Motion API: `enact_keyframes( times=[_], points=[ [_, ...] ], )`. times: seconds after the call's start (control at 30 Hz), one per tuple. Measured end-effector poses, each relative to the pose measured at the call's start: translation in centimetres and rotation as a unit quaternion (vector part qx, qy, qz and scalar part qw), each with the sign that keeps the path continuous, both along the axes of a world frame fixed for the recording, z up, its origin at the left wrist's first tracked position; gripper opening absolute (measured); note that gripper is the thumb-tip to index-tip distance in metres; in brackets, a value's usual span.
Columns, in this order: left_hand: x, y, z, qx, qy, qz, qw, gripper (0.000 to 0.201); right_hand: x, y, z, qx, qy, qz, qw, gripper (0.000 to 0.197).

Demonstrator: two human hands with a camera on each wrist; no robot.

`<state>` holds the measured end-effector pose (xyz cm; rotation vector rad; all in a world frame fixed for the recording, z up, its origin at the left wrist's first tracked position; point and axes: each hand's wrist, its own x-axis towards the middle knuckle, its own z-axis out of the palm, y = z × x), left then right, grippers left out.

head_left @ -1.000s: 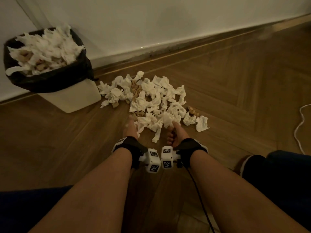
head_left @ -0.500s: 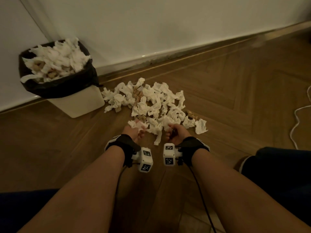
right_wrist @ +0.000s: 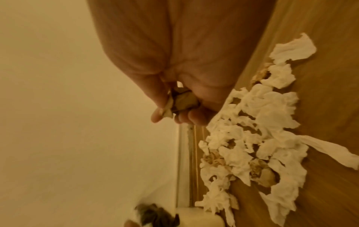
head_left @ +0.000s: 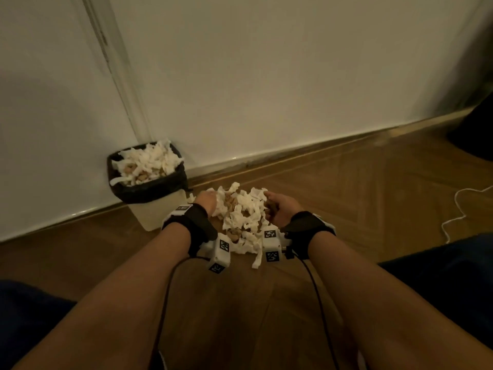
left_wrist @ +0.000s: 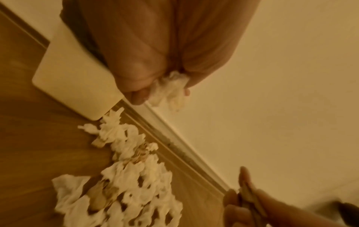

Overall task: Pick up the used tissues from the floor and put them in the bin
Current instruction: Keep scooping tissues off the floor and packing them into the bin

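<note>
Now both my hands are up off the floor, where a second ago they were down at the near edge of the pile. My left hand (left_wrist: 155,64) has its fingers curled round a white tissue wad (left_wrist: 170,90), and my right hand (right_wrist: 180,86) is pinching a small brownish crumpled tissue (right_wrist: 180,102) between thumb and fingers. The lift is done, I judge, and what remains for this pair is the carry over to the bin (head_left: 157,212), which stands against the wall (head_left: 293,76) to my left.

Most of the tissues on the floor (head_left: 240,217) lie heaped between my wrists and the skirting, with a few strays reaching right up to the bin's corner. So the job is far from finished. The bin's black liner (head_left: 149,188) is already piled to the rim with white paper, and I reckon fresh wads may roll off unless pressed down.

From the head view my hands sit in front of the heap, so I cannot tell there where held paper ends and floor paper begins; only the wrist views settle it. Both wrist pictures are blurred. The bin's mouth is out of sight in them. A white cord (head_left: 458,209) trails at the right, its ends cut off.
</note>
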<state>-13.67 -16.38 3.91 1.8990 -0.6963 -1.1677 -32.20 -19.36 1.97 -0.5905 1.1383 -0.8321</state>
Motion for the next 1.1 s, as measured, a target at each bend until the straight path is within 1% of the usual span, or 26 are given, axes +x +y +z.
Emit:
enact_keyframes(
  times=[0.03,0.07,0.1,0.13,0.17,0.2,0.27,0.33,0.4,0.47,0.53,0.6,0.67,0.8,0.9,1.0,1.1],
  points=[
    [0.5,0.0,1.1,-0.004,-0.029,-0.026,0.999,0.04,0.5,0.0,0.9,-0.027,0.022,0.015,0.999,0.026],
    [1.0,0.0,2.2,-0.005,-0.077,-0.057,0.995,0.042,1.0,0.1,1.8,-0.054,0.043,0.029,0.997,0.03],
    [1.6,0.0,3.4,-0.007,-0.1,-0.066,0.993,0.043,1.5,0.1,2.6,-0.08,0.06,0.039,0.994,0.031],
    [2.4,-0.1,4.4,-0.015,-0.117,-0.079,0.99,0.041,2.1,0.1,3.4,-0.104,0.072,0.043,0.991,0.03],
    [3.1,0.0,5.7,-0.029,-0.101,-0.09,0.99,0.04,2.7,0.0,4.1,-0.126,0.08,0.042,0.988,0.029],
    [4.0,-0.2,6.7,-0.044,-0.097,-0.122,0.987,0.04,3.2,-0.2,4.7,-0.142,0.08,0.038,0.986,0.028],
    [5.5,-0.1,8.6,-0.067,-0.137,-0.152,0.977,0.04,4.5,-0.4,6.0,-0.168,0.085,0.04,0.981,0.021],
    [7.0,0.1,10.1,-0.109,-0.18,-0.127,0.969,0.037,5.8,-1.0,7.0,-0.19,0.131,0.065,0.971,0.009],
    [8.7,0.3,11.1,-0.149,-0.22,-0.097,0.959,0.033,7.3,-1.5,7.7,-0.21,0.155,0.069,0.963,0.01],
    [10.6,0.7,11.9,-0.163,-0.257,-0.07,0.95,0.032,9.3,-2.0,8.3,-0.213,0.13,0.061,0.966,0.009],
    [12.6,0.9,12.2,-0.168,-0.266,-0.044,0.948,0.028,11.6,-2.4,8.7,-0.211,0.096,0.064,0.971,0.007],
    [14.6,1.0,12.2,-0.168,-0.28,-0.02,0.945,0.022,14.0,-2.9,8.9,-0.218,0.101,0.079,0.968,0.008],
    [16.5,1.0,11.8,-0.161,-0.288,-0.004,0.944,0.02,16.4,-3.6,8.8,-0.23,0.137,0.099,0.958,0.012],
    [19.8,0.3,9.8,-0.122,-0.265,0.024,0.956,0.02,20.3,-4.9,7.9,-0.243,0.206,0.139,0.937,0.008],
    [21.3,-0.6,7.4,-0.091,-0.249,0.032,0.964,0.026,22.2,-5.7,6.9,-0.265,0.288,0.162,0.906,0.02],
    [22.3,-1.7,5.4,-0.064,-0.243,0.015,0.968,0.032,23.8,-6.5,5.9,-0.29,0.35,0.171,0.874,0.023],
    [23.3,-2.5,4.0,-0.058,-0.237,0.004,0.97,0.033,25.0,-7.2,5.2,-0.322,0.403,0.173,0.839,0.026]
  ],
)
